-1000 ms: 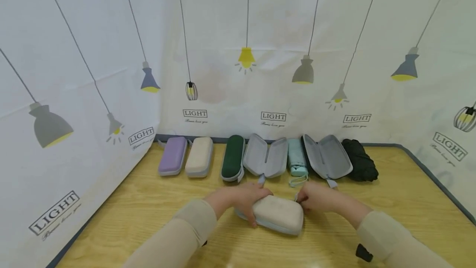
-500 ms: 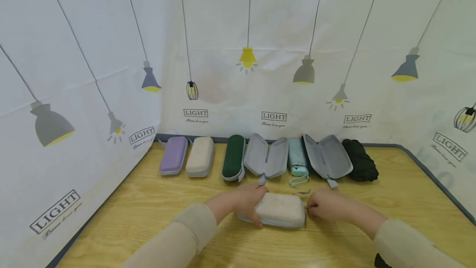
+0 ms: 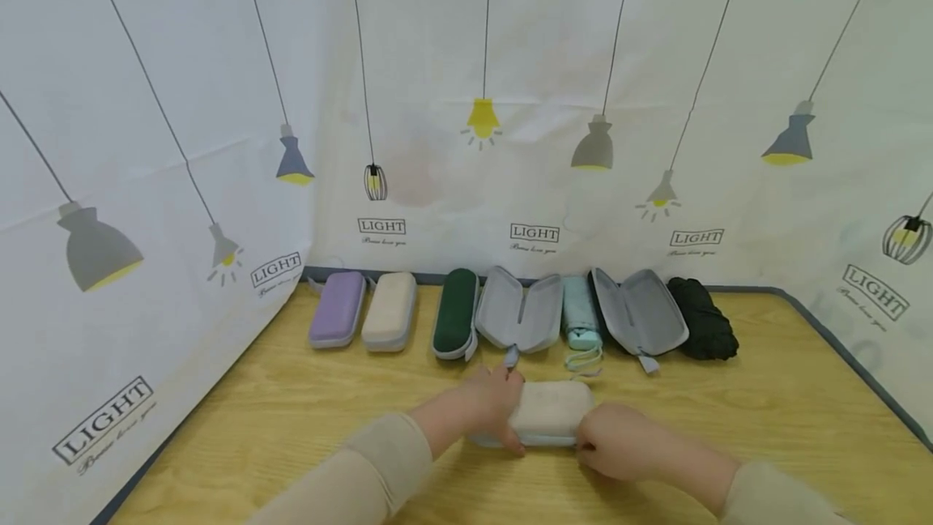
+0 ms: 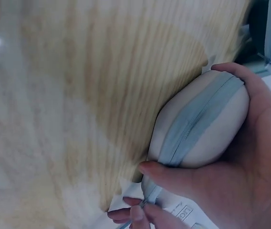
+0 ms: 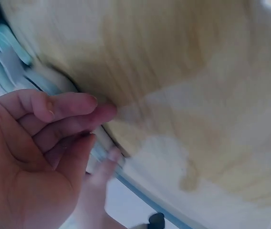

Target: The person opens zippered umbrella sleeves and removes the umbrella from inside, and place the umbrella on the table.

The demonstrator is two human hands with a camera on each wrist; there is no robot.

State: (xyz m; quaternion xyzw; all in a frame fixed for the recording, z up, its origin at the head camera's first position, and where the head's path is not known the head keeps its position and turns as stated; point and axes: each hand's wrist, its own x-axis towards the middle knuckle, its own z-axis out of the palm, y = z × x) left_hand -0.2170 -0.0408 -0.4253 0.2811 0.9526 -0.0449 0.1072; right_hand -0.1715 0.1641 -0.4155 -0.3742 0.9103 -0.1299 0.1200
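A cream zip case [image 3: 554, 407] with a pale blue-grey zip band lies on the table in front of me. My left hand [image 3: 487, 407] grips its left end, with the thumb across the near side. At the case's near right corner, my right hand [image 3: 623, 440] has its fingers curled. In the left wrist view the right fingertips pinch at the zip pull [image 4: 144, 202], which is mostly hidden by them. The zip band [image 4: 188, 129] looks closed along the part by my left hand. In the right wrist view, the thumb and fingers of that hand meet.
Along the back stand a purple case [image 3: 338, 309], another cream case [image 3: 389, 310], a green case [image 3: 455, 313], two open grey-lined cases [image 3: 535, 310] [image 3: 649, 310], a light blue folded umbrella [image 3: 581, 313] and a black bundle [image 3: 703, 318]. A printed cloth [image 3: 437, 104] hangs behind.
My right hand has moved from the case's far right corner, round its right end, to the near right corner. The case has turned slightly; my left hand keeps holding its left end.
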